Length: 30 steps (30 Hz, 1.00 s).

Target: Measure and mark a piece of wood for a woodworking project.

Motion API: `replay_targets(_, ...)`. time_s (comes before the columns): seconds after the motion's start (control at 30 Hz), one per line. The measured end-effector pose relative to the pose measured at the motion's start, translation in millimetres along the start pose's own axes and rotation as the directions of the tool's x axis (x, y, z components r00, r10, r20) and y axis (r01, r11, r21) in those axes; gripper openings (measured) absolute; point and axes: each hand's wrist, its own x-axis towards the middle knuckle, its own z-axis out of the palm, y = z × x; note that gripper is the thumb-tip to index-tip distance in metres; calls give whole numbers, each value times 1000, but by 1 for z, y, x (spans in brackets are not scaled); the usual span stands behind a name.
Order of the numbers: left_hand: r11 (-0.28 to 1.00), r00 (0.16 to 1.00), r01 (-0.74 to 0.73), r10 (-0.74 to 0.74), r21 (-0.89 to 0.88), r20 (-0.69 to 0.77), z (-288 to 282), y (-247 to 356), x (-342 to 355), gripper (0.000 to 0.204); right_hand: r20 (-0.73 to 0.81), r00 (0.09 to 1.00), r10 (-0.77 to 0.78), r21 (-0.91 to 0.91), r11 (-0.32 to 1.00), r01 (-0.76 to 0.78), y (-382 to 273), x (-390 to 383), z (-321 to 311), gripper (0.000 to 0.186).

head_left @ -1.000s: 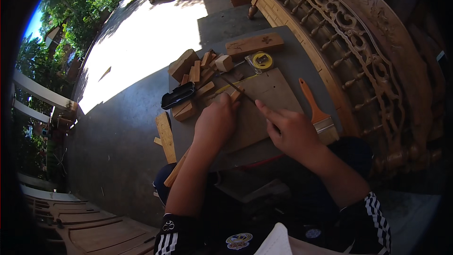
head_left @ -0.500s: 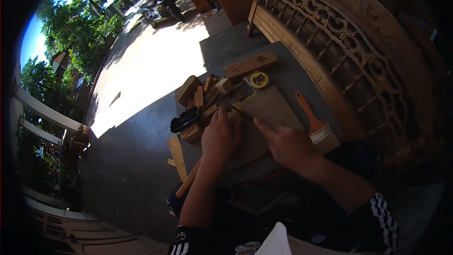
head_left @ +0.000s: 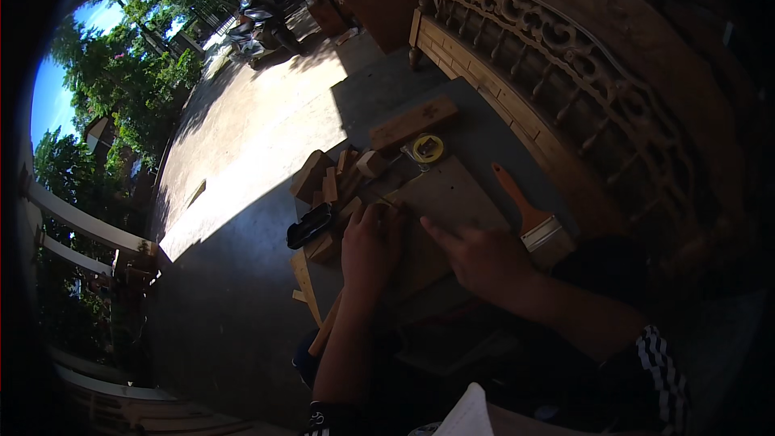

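Observation:
My left hand point(head_left: 368, 250) is closed on a small wooden piece point(head_left: 394, 208) over a brown board point(head_left: 456, 194), its grip partly hidden in shadow. My right hand point(head_left: 484, 262) lies to its right, index finger stretched forward and the others curled on a thin dark tool that is hard to make out now. Beside the hands are a black open case point(head_left: 309, 224), a pile of wood offcuts point(head_left: 329, 182), a yellow tape measure point(head_left: 428, 148), a longer wooden block point(head_left: 413, 121) and a wide paintbrush point(head_left: 517, 198) with an orange handle.
The grey work surface point(head_left: 539, 169) has a carved wooden railing panel point(head_left: 533, 32) along its right and a brown wooden board point(head_left: 363, 0) behind. A motor scooter point(head_left: 262, 32) stands on the sunlit concrete point(head_left: 250, 129); a white railing point(head_left: 89, 218) and plants are at the left.
The scene has shifted downward and slightly left in the view and grown darker. My right hand has drawn slightly back toward me, its fingertip farther from the piece in my left hand.

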Motion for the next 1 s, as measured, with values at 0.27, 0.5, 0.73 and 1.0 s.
replay_targets(0.27,1000,1000,-5,5,3,29,-2,0,2,24,-19,1000,-10,3,1000,11,0,0,0,62)
replay_targets(0.5,995,995,83,-80,-48,59,-3,0,7,26,-32,999,-27,9,1000,27,1,0,0,61)
replay_targets(0.73,985,990,83,-65,-150,121,-5,-8,12,33,-92,990,-103,-20,995,102,7,0,12,61)
replay_targets(1.0,997,1000,26,-27,-73,-6,-3,-3,7,32,-44,997,-70,-49,996,68,4,-3,5,61)
